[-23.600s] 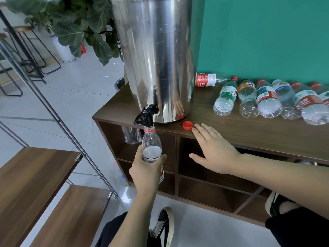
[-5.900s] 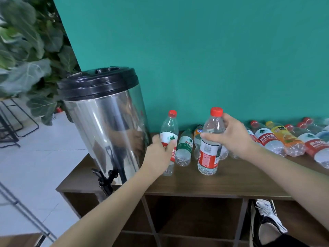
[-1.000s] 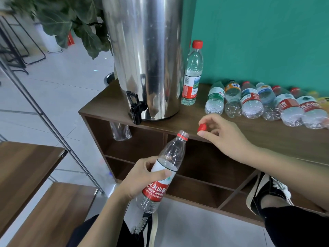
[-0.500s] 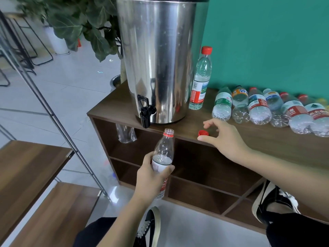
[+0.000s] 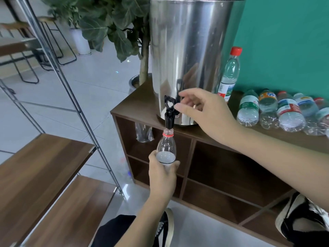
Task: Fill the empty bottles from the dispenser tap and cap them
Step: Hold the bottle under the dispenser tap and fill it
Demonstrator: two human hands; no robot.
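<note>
My left hand (image 5: 162, 177) grips a clear uncapped bottle (image 5: 166, 145) with a red neck ring, upright, its mouth right under the black tap (image 5: 169, 111) of the steel dispenser (image 5: 188, 50). The bottle looks empty. My right hand (image 5: 208, 114) reaches to the tap lever, thumb tip against its right side, fingers loosely curved and holding nothing. The red cap is out of sight behind this hand. A filled, red-capped bottle (image 5: 230, 72) stands to the right of the dispenser.
Several empty bottles (image 5: 284, 111) lie in a row at the back right of the brown cabinet top (image 5: 138, 104). Open cubbies lie below. A metal rack with wooden shelves (image 5: 44, 166) stands left, a potted plant (image 5: 114, 24) behind.
My right hand left the red cap on the cabinet top and moved left to the tap lever. My left hand raised the bottle until its mouth sat under the spout.
</note>
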